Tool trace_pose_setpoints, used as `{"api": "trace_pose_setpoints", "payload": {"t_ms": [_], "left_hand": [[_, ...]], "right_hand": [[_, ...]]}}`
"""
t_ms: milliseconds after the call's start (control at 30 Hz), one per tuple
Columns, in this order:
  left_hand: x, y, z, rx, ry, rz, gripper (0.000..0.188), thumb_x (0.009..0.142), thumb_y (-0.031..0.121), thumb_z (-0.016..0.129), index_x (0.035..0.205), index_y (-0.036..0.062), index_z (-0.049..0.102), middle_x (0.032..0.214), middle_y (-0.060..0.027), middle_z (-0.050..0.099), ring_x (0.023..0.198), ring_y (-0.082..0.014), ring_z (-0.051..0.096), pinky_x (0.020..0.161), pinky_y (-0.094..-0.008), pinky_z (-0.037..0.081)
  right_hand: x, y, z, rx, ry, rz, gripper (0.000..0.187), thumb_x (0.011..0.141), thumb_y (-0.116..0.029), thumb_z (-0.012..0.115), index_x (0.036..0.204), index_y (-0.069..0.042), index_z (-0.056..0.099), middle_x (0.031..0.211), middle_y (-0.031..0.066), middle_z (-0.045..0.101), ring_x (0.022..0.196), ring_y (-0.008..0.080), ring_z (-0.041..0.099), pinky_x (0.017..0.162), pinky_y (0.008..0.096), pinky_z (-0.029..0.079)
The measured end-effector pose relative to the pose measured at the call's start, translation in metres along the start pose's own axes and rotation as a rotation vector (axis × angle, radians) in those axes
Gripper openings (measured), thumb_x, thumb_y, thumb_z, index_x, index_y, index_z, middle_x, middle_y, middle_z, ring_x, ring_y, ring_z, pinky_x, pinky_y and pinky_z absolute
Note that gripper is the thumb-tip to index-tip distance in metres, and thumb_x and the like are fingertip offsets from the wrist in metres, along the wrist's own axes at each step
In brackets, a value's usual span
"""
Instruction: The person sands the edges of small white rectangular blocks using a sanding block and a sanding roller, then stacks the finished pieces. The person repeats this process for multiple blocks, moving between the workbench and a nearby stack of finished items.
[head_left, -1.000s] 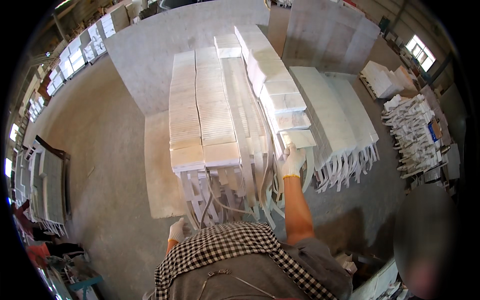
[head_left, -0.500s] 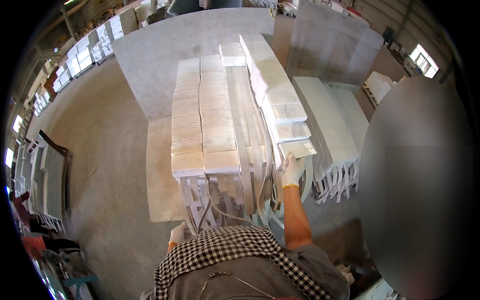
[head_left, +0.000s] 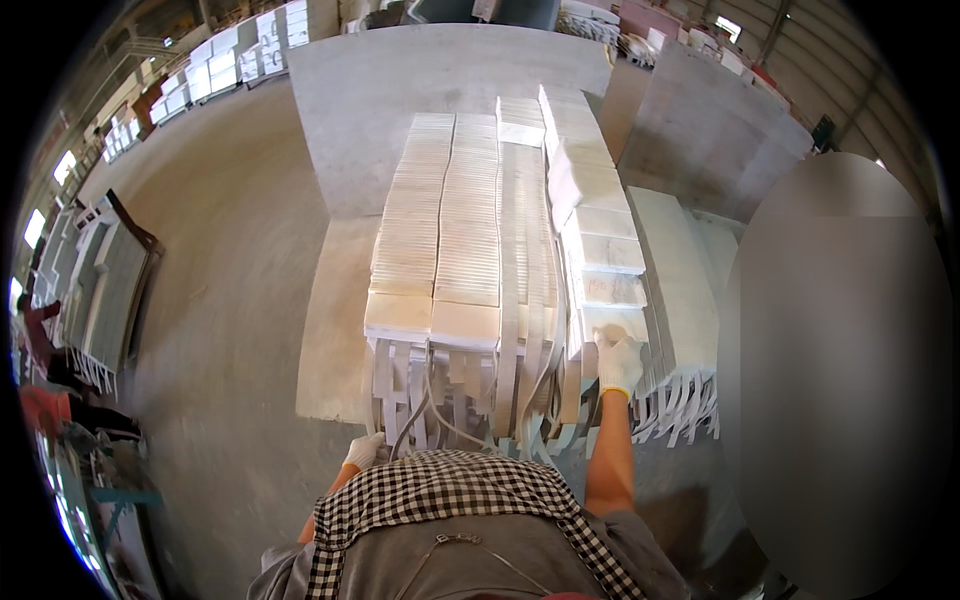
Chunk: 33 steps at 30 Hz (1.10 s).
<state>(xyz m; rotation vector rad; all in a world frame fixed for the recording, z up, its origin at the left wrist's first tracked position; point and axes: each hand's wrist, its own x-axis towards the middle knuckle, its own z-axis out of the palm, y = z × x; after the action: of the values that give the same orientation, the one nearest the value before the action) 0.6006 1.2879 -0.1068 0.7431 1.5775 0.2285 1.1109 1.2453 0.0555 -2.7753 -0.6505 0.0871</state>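
Before me stand rows of pale stone tiles (head_left: 465,320), packed on edge, with flatter ones at the near end. To their right runs a row of stacked white tiles (head_left: 612,257). My right hand (head_left: 619,362), in a white knit glove, grips the near edge of this row's closest tile (head_left: 612,323), fingers over its top. Low on the left, my left hand (head_left: 364,450), also gloved, is closed beside the hanging straps (head_left: 425,400); its fingers are partly hidden, and what it holds, if anything, cannot be made out.
A large grey slab (head_left: 440,75) rises behind the rows, another slab (head_left: 720,130) at the back right. More strapped stone (head_left: 685,300) stands right of the tiles. At far left are a slab rack (head_left: 100,290) and a person (head_left: 75,410). A blurred grey patch covers the right side.
The nearest right-hand tile, tilted in my right hand before, now lies flatter in line with its row. My left hand shows a little more. The whole view has shifted.
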Motion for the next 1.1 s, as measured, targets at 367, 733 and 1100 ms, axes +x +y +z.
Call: {"api": "trace_pose_setpoints", "payload": {"t_ms": [367, 733, 1100], "left_hand": [[0.011, -0.081, -0.02, 0.51, 0.083, 0.055, 0.059, 0.088, 0.054, 0.055, 0.111, 0.002, 0.07, 0.107, -0.0217, 0.071, 0.099, -0.035, 0.068, 0.087, -0.0426, 0.051], [-0.022, -0.17, -0.059, 0.364, 0.237, -0.026, 0.068, 0.084, 0.058, 0.055, 0.116, 0.0001, 0.069, 0.117, -0.0264, 0.067, 0.114, -0.0386, 0.063, 0.095, -0.0419, 0.049], [-0.031, -0.347, -0.147, 0.173, 0.318, -0.153, 0.063, 0.086, 0.055, 0.061, 0.119, 0.0023, 0.069, 0.124, -0.0225, 0.066, 0.118, -0.0343, 0.062, 0.097, -0.042, 0.049]], "right_hand": [[-0.061, -0.042, 0.035, 0.467, -0.062, -0.544, 0.03, 0.097, -0.032, 0.055, 0.097, -0.004, 0.066, 0.094, 0.0191, 0.069, 0.087, 0.039, 0.064, 0.076, 0.0479, 0.049], [-0.274, -0.115, 0.084, -0.054, -1.007, -1.214, 0.039, 0.092, -0.042, 0.06, 0.117, -0.013, 0.068, 0.104, 0.0183, 0.072, 0.101, 0.0368, 0.067, 0.088, 0.0446, 0.051], [-0.418, -0.123, 0.093, -0.327, -1.03, -1.441, 0.045, 0.092, -0.047, 0.056, 0.118, -0.013, 0.067, 0.108, 0.0177, 0.071, 0.107, 0.0354, 0.066, 0.092, 0.0445, 0.049]]}}
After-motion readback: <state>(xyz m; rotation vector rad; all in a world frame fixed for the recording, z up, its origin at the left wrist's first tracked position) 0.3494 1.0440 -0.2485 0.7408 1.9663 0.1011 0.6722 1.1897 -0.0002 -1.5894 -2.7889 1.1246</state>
